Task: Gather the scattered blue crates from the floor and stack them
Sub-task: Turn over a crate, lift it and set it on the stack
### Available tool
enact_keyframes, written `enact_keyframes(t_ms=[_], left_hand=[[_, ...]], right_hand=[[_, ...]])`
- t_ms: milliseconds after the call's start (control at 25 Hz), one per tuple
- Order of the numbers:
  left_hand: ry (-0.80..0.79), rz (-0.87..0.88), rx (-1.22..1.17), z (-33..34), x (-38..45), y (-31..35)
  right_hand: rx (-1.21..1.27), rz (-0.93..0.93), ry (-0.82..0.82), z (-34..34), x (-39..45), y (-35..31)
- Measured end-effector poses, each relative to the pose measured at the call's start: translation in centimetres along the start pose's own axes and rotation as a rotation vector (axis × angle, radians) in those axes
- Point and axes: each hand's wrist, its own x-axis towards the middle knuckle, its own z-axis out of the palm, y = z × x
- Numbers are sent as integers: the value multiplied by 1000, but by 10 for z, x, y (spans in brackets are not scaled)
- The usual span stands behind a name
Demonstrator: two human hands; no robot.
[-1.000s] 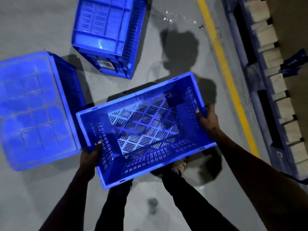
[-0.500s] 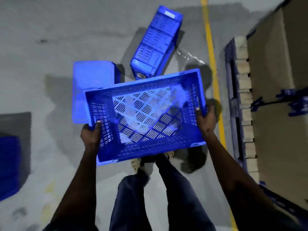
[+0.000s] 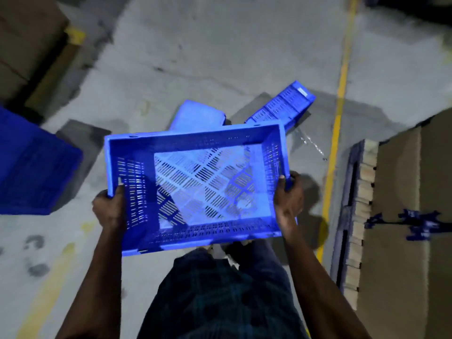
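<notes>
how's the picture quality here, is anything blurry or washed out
Head view: the slatted floor of the blue plastic crate held by the left hand and right hand is washed pale by glare; the picture's edges, like the brown cardboard box at upper left, are motion-smeared; overall light is dim.

Person's got bare forearms, no sleeves showing, a dark blue-green plaid shirt [image 3: 220, 297], and pale shoes [image 3: 226, 256].

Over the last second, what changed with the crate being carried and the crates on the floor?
The person has backed away: the overturned crate and the tipped crate now sit farther off, partly behind the carried crate, and another blue crate has come into view at left. Unchanged: left hand and right hand still grip the carried crate's short sides.
</notes>
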Motion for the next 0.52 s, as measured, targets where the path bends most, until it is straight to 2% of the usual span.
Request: enact_keyframes(t_ms=[120,200,280,520], left_hand=[[136,-54,-76,-56,-14,-3],[204,-65,-115,-79,-28,-2],[261,-93,-174,-93,-43,-9],[397,-223,-330,-118,-74,-29]], right_hand=[[81,-186,-42,6,-25,-27],[73,-247,-95,10,-25,-45],[63,-301,-171,14,-19,-69],[13,-449,-248,45,-21,-134]])
